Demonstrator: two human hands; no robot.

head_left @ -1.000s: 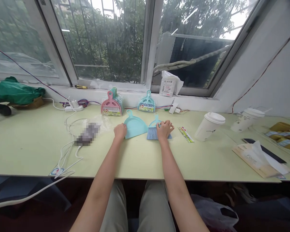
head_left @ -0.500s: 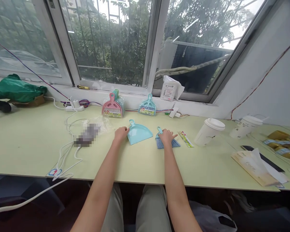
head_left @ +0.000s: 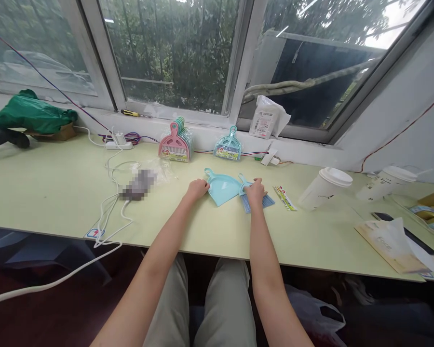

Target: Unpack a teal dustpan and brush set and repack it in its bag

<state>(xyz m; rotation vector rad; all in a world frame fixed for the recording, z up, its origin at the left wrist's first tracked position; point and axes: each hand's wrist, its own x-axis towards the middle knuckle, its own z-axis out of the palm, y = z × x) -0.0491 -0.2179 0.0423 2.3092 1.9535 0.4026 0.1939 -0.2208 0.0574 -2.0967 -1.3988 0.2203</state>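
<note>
Head view: pale green table (head_left: 50, 193) beneath wide window (head_left: 173, 53).

This looks like a small packing workroom, perhaps in an office. A long pale green worktop (head_left: 58, 193) runs under wide windows (head_left: 173, 53). Stacks of packed mini dustpan sets (head_left: 175, 144) stand by the sill, with a power strip (head_left: 119, 144), paper cups (head_left: 323, 188) and a tissue pack (head_left: 390, 238).

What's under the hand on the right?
Under the right hand lies a small blue brush on the table. Its bristles stick out toward the right; the middle of the brush is covered by the hand.
</note>
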